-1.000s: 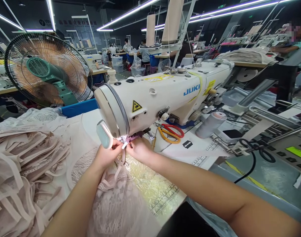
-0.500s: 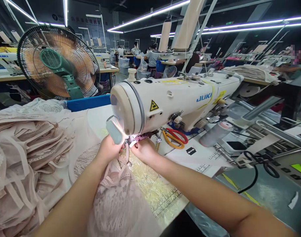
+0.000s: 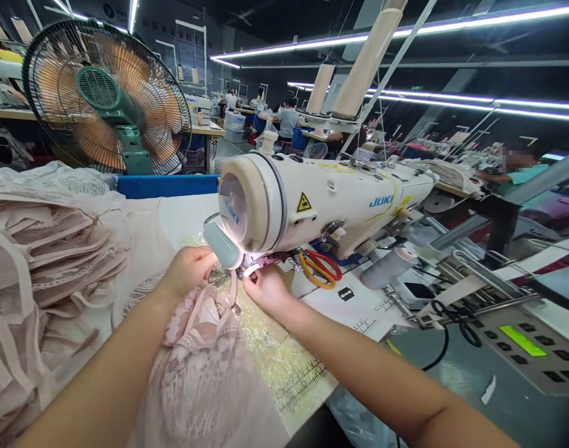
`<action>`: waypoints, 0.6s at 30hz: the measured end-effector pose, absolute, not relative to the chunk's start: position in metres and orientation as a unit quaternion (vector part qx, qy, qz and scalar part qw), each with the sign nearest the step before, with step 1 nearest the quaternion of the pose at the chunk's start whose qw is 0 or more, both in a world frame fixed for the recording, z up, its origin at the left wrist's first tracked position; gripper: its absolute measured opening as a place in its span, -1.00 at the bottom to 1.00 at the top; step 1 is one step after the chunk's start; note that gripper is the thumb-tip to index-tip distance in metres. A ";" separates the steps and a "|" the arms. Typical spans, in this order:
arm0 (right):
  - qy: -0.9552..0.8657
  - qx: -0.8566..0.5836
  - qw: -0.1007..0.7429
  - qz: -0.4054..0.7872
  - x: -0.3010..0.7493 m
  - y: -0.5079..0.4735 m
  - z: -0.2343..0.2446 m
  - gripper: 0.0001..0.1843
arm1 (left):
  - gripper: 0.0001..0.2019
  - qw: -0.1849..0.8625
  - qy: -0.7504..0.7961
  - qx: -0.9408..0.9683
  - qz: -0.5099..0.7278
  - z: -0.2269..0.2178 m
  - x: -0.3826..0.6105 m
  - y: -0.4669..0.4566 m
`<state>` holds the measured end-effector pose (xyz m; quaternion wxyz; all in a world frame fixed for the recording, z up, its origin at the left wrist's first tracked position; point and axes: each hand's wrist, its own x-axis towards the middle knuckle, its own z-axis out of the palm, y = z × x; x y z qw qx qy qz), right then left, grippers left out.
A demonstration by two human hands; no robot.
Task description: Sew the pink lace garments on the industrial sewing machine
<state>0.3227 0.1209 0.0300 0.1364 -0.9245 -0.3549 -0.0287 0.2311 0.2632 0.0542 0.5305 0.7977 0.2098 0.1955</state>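
Note:
A pale pink lace garment [image 3: 205,361] with thin straps hangs over the front of the sewing table, its upper part running to the needle area of a white sewing machine [image 3: 345,193]. My left hand [image 3: 188,270] is closed, fingertips pinched at the garment's upper edge, left of the grey-green eye guard [image 3: 223,246]. Close by the presser foot, my right hand [image 3: 268,289] has thumb and fingers pressed together; what lies between them is hidden. One strap [image 3: 233,289] rises between the hands toward the needle, whose tip cannot be seen.
Stacked pink lace pieces [image 3: 55,249] cover the left side. Right of the needle lie orange and red-handled scissors [image 3: 319,270], a black blade [image 3: 346,294] and a thread cone [image 3: 390,267]. A fan [image 3: 107,99] stands behind. A control panel [image 3: 522,342] sits at right; people work farther back.
My left hand has drawn away from the needle, to the left, and the garment's upper part has spread that way. My right hand stays by the presser foot. The camera view has shifted.

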 end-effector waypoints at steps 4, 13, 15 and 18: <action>-0.363 -0.925 0.103 -0.053 0.318 0.120 0.033 -0.76 | -0.92 0.631 0.192 0.735 0.156 0.048 0.237 0.263; -0.304 -0.940 0.143 -0.054 0.313 0.129 0.022 -0.79 | -0.83 0.322 0.227 0.906 0.156 0.026 0.250 0.249; -0.294 -0.943 0.138 -0.069 0.313 0.131 0.019 -0.78 | -0.81 0.308 0.219 0.913 0.156 0.023 0.251 0.250; -0.292 -0.945 0.122 -0.087 0.311 0.133 0.017 -0.75 | -0.80 0.301 0.213 0.919 0.141 0.022 0.250 0.250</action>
